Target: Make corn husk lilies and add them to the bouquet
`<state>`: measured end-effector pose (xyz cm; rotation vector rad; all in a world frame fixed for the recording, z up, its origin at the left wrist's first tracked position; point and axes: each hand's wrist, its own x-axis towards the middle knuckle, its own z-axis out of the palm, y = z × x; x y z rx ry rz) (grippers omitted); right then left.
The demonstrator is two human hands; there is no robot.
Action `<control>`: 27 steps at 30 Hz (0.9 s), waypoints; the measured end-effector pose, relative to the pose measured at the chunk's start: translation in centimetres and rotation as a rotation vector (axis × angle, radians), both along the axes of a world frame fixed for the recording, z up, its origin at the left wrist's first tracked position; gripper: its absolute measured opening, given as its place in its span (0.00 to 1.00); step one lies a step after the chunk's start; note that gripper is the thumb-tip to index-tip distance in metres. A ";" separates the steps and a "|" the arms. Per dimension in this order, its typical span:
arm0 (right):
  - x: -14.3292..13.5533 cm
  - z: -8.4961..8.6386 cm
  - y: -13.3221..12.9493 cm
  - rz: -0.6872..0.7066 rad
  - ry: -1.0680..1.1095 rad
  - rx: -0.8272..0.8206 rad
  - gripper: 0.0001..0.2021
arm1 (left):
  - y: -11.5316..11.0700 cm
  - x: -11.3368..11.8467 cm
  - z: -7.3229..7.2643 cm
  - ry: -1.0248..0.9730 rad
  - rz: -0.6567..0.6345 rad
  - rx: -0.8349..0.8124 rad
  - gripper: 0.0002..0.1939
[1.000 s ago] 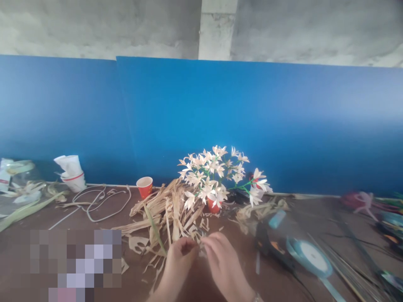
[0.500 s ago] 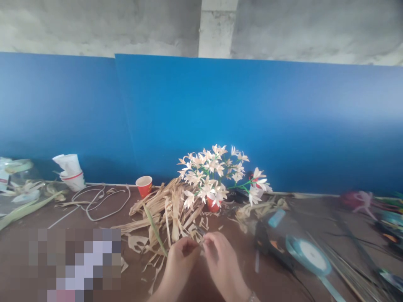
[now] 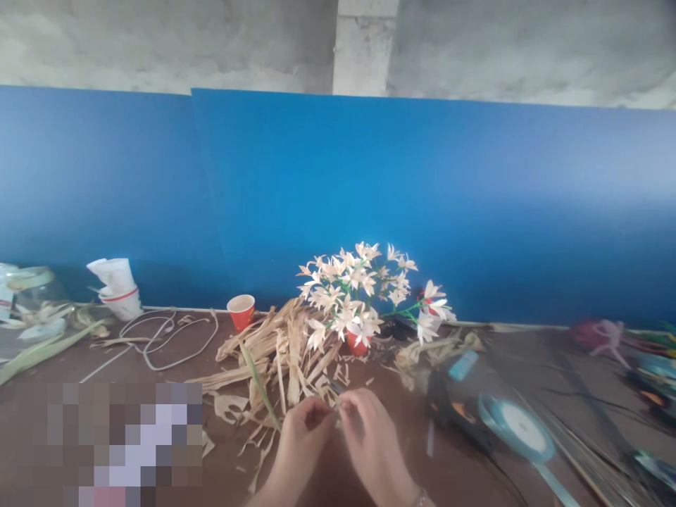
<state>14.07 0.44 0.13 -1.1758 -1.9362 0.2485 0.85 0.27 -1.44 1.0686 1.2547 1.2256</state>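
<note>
My left hand and my right hand meet low in the middle of the view, just above the brown table. Thumb and fingers are pinched together on both, fingertips almost touching. Whatever small thing lies between them is too small and hidden to name. Just beyond the fingertips spreads a heap of dry, straw-coloured husks with torn scraps around it. Behind that, a bunch of cream-white handmade flowers on green stems rises from a red cup.
Right of my hands are a glue gun, a light-blue ribbon roll and thin sticks. An orange-red paper cup, a white cable and a white cup stand or lie left. A blue partition closes the back.
Both hands keep the same pinched pose at nearly the same spot. The whole view has shifted very slightly.
</note>
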 end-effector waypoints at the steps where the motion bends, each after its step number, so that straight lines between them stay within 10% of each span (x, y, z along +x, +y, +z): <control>1: 0.0 0.0 0.0 0.002 0.002 0.003 0.07 | 0.0 0.0 0.0 -0.007 -0.001 -0.003 0.13; 27: 0.7 -0.2 0.1 0.026 0.232 -0.249 0.05 | 0.0 0.1 0.8 -0.215 -0.089 -0.102 0.14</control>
